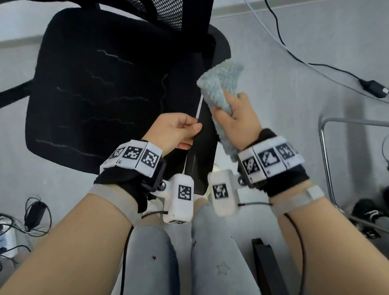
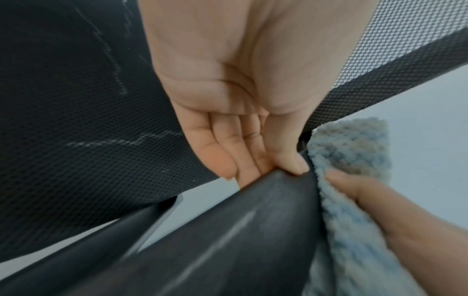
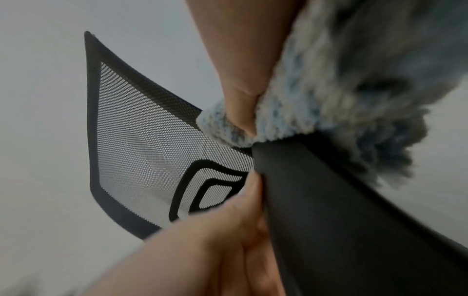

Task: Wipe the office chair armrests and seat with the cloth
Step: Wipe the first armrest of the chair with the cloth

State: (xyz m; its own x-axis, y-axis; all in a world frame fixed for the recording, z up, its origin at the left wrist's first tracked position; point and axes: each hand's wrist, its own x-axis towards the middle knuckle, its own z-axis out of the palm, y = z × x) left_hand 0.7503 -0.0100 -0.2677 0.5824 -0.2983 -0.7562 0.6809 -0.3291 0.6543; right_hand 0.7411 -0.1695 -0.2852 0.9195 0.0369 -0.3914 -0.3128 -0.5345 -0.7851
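Clearly the left hand point(image 1: 177, 131) pinches the inner edge of the armrest point(image 1: 202, 151) at the middle of the head view to steady it, while the right hand point(image 1: 236, 119) grasps the cloth point(image 1: 222, 84) and presses it against the armrest's outer side — probably mid-wipe. Fluffy, pale blue and bunched, the cloth sits just right of centre; the black mesh seat point(image 1: 94, 89), upper left, shows wavy pale streaks.

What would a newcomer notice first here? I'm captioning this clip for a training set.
The fluffy light-blue cloth, gripped by the right hand against the outer side of the black armrest. The left hand pinches the armrest's inner edge, and pale wavy marks streak the black mesh seat beside it.
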